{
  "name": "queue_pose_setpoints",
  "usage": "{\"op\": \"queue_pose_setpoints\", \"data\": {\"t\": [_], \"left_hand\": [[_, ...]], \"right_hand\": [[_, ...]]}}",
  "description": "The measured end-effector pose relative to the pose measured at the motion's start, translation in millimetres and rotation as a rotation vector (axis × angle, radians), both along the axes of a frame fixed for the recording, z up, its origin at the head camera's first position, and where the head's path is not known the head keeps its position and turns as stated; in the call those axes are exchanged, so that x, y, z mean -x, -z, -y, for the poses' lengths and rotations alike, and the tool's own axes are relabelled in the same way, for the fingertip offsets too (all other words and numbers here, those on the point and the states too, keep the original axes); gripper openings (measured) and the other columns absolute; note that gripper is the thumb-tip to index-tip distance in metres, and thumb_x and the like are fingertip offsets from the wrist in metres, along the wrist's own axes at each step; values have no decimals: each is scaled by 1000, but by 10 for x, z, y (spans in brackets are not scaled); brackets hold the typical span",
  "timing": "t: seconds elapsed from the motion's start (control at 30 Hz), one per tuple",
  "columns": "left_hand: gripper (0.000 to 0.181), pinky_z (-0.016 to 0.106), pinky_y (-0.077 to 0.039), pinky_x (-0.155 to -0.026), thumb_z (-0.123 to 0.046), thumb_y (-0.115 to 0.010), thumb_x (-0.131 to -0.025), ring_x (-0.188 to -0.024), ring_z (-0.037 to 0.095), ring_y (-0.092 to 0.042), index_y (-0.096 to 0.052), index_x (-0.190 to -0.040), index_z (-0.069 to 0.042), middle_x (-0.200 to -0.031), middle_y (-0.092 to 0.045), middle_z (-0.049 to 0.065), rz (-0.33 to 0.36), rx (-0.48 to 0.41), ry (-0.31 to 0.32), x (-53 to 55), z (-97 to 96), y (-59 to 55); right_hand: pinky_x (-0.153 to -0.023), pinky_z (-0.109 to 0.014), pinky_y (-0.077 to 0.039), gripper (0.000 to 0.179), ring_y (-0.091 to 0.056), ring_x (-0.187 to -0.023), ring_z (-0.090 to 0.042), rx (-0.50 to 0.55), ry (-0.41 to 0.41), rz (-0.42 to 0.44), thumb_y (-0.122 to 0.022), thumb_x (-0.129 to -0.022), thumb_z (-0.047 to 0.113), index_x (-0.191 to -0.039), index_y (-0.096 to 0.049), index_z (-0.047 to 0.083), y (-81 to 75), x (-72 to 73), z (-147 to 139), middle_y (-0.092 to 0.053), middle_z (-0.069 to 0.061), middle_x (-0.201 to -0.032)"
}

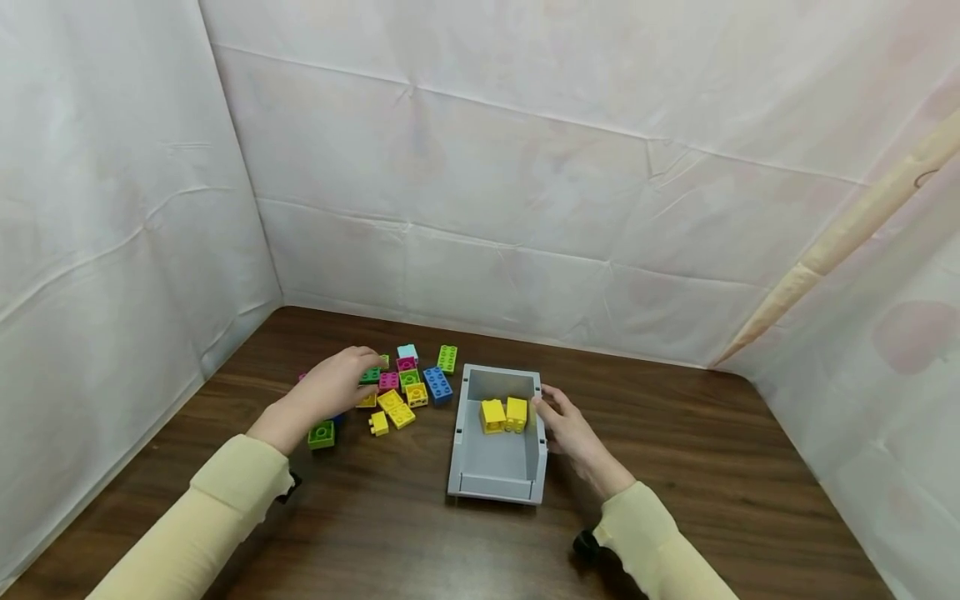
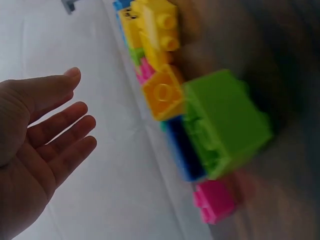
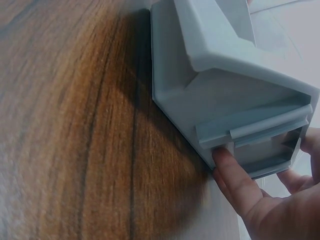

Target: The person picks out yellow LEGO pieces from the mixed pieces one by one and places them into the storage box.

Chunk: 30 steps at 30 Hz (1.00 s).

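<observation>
In the head view my left hand (image 1: 339,385) is over the loose toy building bricks on the left. The left wrist view shows that hand (image 2: 47,125) with nothing between thumb and fingers, apart from the bricks. A green brick (image 2: 225,122) is closest to that camera, with an orange brick (image 2: 162,92) beside it. My right hand (image 1: 573,429) holds the right wall of a grey bin (image 1: 495,458), thumb over the rim and fingers against the outside (image 3: 235,180). Two yellow brick pieces (image 1: 492,415) (image 1: 516,412) lie inside the bin.
Among the loose bricks are a blue one (image 1: 437,384), a lime one (image 1: 447,358), a pale blue one (image 1: 407,352) and several yellow ones (image 1: 401,415). Everything stands on a dark wooden table (image 1: 360,525). White cloth (image 1: 480,167) hangs behind and at both sides.
</observation>
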<state>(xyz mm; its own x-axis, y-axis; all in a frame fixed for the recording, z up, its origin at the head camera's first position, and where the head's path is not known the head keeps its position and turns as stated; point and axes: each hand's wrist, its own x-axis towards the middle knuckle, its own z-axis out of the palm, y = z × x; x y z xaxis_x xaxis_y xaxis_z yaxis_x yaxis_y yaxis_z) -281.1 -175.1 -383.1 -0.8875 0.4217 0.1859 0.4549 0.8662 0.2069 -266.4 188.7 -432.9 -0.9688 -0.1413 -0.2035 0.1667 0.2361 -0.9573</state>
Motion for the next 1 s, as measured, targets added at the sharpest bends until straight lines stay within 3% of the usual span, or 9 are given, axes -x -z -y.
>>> {"op": "queue_pose_setpoints", "data": {"t": [0.37, 0.73, 1.0], "left_hand": [[34, 48, -49, -89, -10, -72, -83, -110, 35, -57, -66, -115, -4, -117, -62, 16, 50, -2, -12, 49, 146, 244], [27, 42, -54, -79, -12, -76, -79, -93, 26, -62, -69, -103, -4, -99, -66, 10, 21, 46, 1, 108, 154, 367], [27, 39, -55, -77, -13, -77, -77, -89, 22, -63, -69, -102, -5, -96, -66, 8, 0, 93, 19, 176, 124, 417]], "right_hand": [[-81, -47, -53, 49, -50, -118, -35, -11, 12, -4, -45, -99, 35, -143, -34, 16, 18, 6, 11, -38, -16, -142], [-80, -47, -54, 51, -51, -118, -35, -7, 18, -5, -46, -99, 35, -144, -34, 15, 12, 4, 19, -40, -17, -142], [-79, -46, -53, 49, -51, -117, -36, -14, 2, -1, -45, -100, 34, -143, -34, 15, 0, 11, 12, -38, -16, -142]]}}
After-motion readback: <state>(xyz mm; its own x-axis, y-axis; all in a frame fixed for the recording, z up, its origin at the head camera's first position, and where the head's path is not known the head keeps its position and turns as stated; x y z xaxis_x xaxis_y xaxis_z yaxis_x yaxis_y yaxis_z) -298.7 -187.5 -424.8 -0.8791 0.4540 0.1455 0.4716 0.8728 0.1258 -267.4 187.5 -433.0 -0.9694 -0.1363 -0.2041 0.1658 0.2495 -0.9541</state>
